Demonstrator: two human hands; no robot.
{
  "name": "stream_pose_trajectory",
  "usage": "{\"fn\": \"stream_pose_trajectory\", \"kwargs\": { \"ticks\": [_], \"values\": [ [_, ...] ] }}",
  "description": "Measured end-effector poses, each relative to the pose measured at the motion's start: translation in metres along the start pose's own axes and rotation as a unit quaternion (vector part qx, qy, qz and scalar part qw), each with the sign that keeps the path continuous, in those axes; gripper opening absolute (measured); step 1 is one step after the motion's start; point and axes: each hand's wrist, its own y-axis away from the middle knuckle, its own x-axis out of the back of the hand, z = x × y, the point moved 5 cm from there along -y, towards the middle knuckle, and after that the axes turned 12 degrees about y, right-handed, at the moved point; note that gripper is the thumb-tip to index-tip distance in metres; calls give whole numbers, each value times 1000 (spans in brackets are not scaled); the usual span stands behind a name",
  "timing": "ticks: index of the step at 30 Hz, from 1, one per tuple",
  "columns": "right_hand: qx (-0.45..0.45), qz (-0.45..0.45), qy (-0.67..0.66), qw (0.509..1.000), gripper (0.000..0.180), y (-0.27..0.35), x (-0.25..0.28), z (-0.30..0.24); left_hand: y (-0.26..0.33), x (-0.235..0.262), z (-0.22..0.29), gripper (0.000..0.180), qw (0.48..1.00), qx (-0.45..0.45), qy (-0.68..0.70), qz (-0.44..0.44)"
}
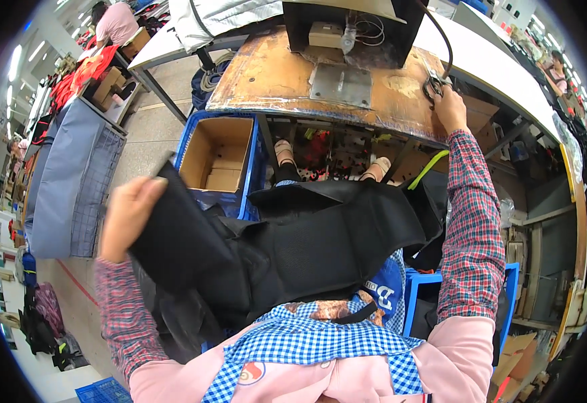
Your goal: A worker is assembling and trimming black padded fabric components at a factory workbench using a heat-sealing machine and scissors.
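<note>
Across my lap lies a large piece of black fabric (313,252) with stiff, panel-like sections. At the left, my left hand (131,211) grips a raised edge of it, the fingers closed over the material and slightly blurred. My right hand (450,109) reaches to the right side of the worn wooden worktable (260,74). Its fingers are closed around a pair of scissors (433,84) with dark handles. A bright yellow-green strip (429,168) sticks up beside the fabric's right end.
A dark machine housing (394,33) stands on the table behind a metal plate (340,86). Left of the table, a blue crate (184,144) holds an open cardboard box (229,127). Another blue crate (411,295) is by my right side. A grey-covered wire cage (71,174) stands farther left.
</note>
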Motion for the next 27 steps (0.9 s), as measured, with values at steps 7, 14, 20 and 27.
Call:
{"fn": "stream_pose_trajectory", "kwargs": {
  "ticks": [7, 14, 20, 27],
  "values": [
    [9, -219, 38, 975, 49, -22, 14, -9, -1, -108, -27, 32, 985, -50, 77, -144],
    [58, -350, -307, 883, 62, 79, 80, -110, -5, -116, -33, 37, 991, -63, 39, -111],
    [247, -200, -174, 932, 53, 61, 65, -259, -22, -119, -16, 38, 993, -88, 76, -30],
    [259, -418, -468, 734, 57, 173, 95, -300, -12, -112, -14, 33, 982, -137, 108, 68]
  ]
}}
